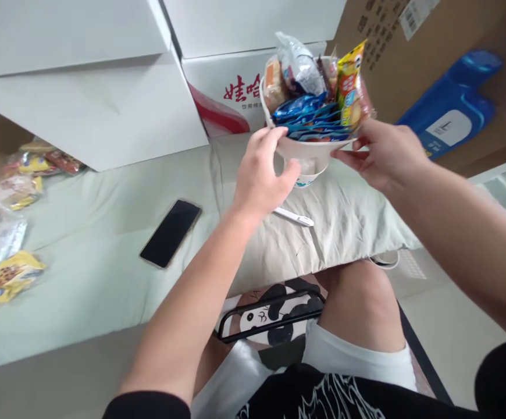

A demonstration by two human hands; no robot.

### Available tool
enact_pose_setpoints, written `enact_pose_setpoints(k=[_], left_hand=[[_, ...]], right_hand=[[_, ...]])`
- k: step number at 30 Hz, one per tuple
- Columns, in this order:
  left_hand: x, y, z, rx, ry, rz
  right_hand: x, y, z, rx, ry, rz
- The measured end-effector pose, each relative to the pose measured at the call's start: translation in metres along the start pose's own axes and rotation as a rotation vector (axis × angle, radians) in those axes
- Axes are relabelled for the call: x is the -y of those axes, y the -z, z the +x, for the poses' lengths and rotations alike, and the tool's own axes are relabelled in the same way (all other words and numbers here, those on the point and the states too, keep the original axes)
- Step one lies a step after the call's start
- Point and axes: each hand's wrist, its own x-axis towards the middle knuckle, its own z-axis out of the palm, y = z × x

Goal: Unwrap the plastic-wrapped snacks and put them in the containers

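Note:
A white bowl-shaped container (pixel 309 152) is held up above a pale pillow (pixel 344 227). It is packed with snack packets: blue wrappers (pixel 307 113), a yellow packet (pixel 349 81), a silvery bag (pixel 299 64). My left hand (pixel 262 174) grips the container's left rim and side with curled fingers. My right hand (pixel 381 152) pinches its right rim, fingers closed on the edge.
A black phone (pixel 171 233) lies face down on the pale green sheet (pixel 104 256). A white pen-like stick (pixel 294 217) rests on the pillow. Loose snack packets (pixel 11 276) lie at the left. White boxes (pixel 104 110) and a brown carton (pixel 392 52) stand behind. My knee (pixel 362 302) is below.

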Motion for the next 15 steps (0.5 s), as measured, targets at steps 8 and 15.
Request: enact_pose_setpoints(k=[8, 15], left_hand=[[-0.002, -0.071, 0.104, 0.331, 0.231, -0.064], [0.002, -0.089, 0.136, 0.446, 0.246, 0.208]], right_hand=[[-0.017, 0.054, 0.086, -0.216, -0.069, 0.003], [-0.048, 0.069, 0.118, -0.318, -0.166, 0.126]])
